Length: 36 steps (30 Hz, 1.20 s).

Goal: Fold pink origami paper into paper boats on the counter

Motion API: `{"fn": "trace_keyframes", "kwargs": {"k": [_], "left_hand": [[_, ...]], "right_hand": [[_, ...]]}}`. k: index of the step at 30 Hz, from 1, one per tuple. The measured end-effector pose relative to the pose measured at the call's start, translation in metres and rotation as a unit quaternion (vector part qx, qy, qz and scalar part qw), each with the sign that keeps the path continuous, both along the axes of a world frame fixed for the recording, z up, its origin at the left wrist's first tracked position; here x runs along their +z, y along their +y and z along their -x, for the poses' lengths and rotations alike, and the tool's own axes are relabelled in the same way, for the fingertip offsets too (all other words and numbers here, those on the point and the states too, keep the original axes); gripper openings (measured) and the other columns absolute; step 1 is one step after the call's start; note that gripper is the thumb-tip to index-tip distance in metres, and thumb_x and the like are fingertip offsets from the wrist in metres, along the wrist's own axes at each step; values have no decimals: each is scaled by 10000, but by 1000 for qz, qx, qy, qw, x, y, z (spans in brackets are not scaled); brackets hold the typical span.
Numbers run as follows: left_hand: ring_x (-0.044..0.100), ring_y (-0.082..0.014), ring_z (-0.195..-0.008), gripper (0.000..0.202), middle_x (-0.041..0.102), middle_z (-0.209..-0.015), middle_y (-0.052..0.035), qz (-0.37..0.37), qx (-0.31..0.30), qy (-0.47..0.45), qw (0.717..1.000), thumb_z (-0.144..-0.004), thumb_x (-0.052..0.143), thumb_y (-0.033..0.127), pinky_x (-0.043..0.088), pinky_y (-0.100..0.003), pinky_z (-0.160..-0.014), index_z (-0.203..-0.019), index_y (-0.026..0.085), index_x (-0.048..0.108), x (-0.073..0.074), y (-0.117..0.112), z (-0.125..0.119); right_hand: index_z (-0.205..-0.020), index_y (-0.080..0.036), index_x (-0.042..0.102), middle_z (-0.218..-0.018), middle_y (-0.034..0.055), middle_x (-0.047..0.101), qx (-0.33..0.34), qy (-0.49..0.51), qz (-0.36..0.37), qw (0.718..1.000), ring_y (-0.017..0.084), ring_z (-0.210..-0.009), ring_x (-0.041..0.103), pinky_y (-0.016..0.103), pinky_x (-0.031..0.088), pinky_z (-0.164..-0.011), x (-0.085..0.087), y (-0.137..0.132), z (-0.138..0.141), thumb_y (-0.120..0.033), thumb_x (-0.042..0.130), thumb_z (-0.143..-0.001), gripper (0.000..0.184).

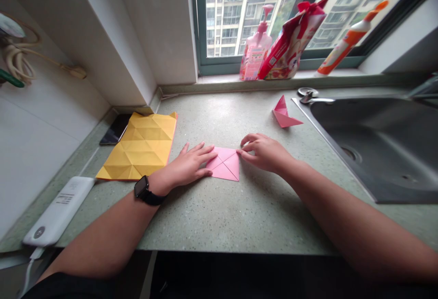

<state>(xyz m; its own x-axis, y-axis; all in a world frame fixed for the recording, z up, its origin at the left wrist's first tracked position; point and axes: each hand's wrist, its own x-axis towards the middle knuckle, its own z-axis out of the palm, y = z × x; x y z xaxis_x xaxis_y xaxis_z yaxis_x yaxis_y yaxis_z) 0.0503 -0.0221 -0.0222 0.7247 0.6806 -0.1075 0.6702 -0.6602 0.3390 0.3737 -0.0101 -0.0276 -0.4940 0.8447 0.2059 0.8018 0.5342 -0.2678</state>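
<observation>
A small pink square of folded origami paper [224,166] lies flat on the speckled counter, with fold lines crossing in its middle. My left hand [191,164] rests on its left edge, fingers spread and flat. At the upper right corner, my right hand [263,152] has curled fingers, the thumb and fingertips touching the paper's corner; whether they pinch it is hard to make out. A black watch is on my left wrist. Beyond my right hand stands a pink folded paper boat [284,114]. Yellow creased paper [140,146] lies left of my left hand.
A steel sink [376,144] is set into the counter at the right. A dark phone [115,130] lies partly under the yellow paper, and a white power bank [59,210] with a cable sits front left. A pump bottle [255,57], red bag [290,45] and orange-white bottle [349,43] line the windowsill.
</observation>
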Motion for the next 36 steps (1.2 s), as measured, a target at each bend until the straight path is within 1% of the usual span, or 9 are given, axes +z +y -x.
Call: {"fn": "trace_keyframes", "kwargs": {"k": [6,12,17,21,25,29,31,33,36], "left_hand": [[176,-387,-1732,708,304,-1828,-111,19,-12,12,1000,-1097,650,522,116,-728,-1357,-1732,342,394,4,3,4],[203,-385,-1726,720,332,-1819,-112,14,-23,-4,1000,-1070,690,531,118,-710,-1361,-1714,343,429,4,5,7],[366,-327,-1671,802,438,-1770,-142,-4,17,-72,997,-1040,719,542,147,-627,-1390,-1729,300,386,-1,10,5],[512,-320,-1560,608,579,-1657,-151,-32,70,-123,989,-1081,640,475,312,-593,-1350,-1622,228,515,-4,12,-1],[667,-302,-1329,313,753,-1367,-112,-35,78,-179,980,-1063,658,408,491,-563,-1227,-1310,220,701,-2,8,-7],[639,-288,-1392,173,690,-1455,-116,-27,76,-245,966,-1062,632,303,513,-544,-1227,-1197,226,707,0,4,-10],[589,-307,-1474,280,595,-1581,-138,-23,87,-273,958,-1047,675,338,492,-557,-1256,-1308,234,667,-1,3,-10],[604,-335,-1465,575,504,-1661,-184,10,108,-300,948,-1010,757,432,526,-559,-1225,-1508,239,546,-3,2,-9],[670,-345,-1377,916,528,-1624,-231,80,129,-348,925,-966,819,536,602,-520,-1120,-1687,248,334,-6,2,-9]], "right_hand": [[-859,-285,857,-1081,65,810,-7,8,-16,1000,259,-992,730,403,564,-810,-4,1,2,-324,665,-1041,267],[-1159,-290,840,-1156,86,800,28,28,-53,998,265,-1028,731,452,594,-929,-11,1,9,-287,690,-1034,195],[-1066,-279,816,-1153,81,788,69,54,-48,995,253,-1014,717,457,591,-959,-16,2,11,-264,721,-1016,108],[-999,-248,767,-1128,89,783,75,78,-38,993,256,-1023,712,448,583,-953,-18,3,12,-220,698,-999,74],[-983,-245,718,-1083,76,779,91,111,-28,989,244,-1015,721,428,582,-936,-15,2,15,-199,665,-997,71],[-985,-251,688,-1132,74,770,108,162,-44,980,217,-1003,731,387,600,-886,-8,-4,19,-178,641,-992,88],[-997,-254,683,-1152,74,766,110,181,-64,975,212,-1000,736,378,610,-861,-5,-9,21,-182,636,-999,85],[-1010,-258,680,-1171,76,764,111,194,-88,971,216,-1016,741,380,620,-856,-1,-13,23,-192,628,-1016,84],[-1026,-265,675,-1190,75,763,119,208,-122,963,217,-1027,747,384,634,-850,3,-18,26,-193,609,-1037,98]]}}
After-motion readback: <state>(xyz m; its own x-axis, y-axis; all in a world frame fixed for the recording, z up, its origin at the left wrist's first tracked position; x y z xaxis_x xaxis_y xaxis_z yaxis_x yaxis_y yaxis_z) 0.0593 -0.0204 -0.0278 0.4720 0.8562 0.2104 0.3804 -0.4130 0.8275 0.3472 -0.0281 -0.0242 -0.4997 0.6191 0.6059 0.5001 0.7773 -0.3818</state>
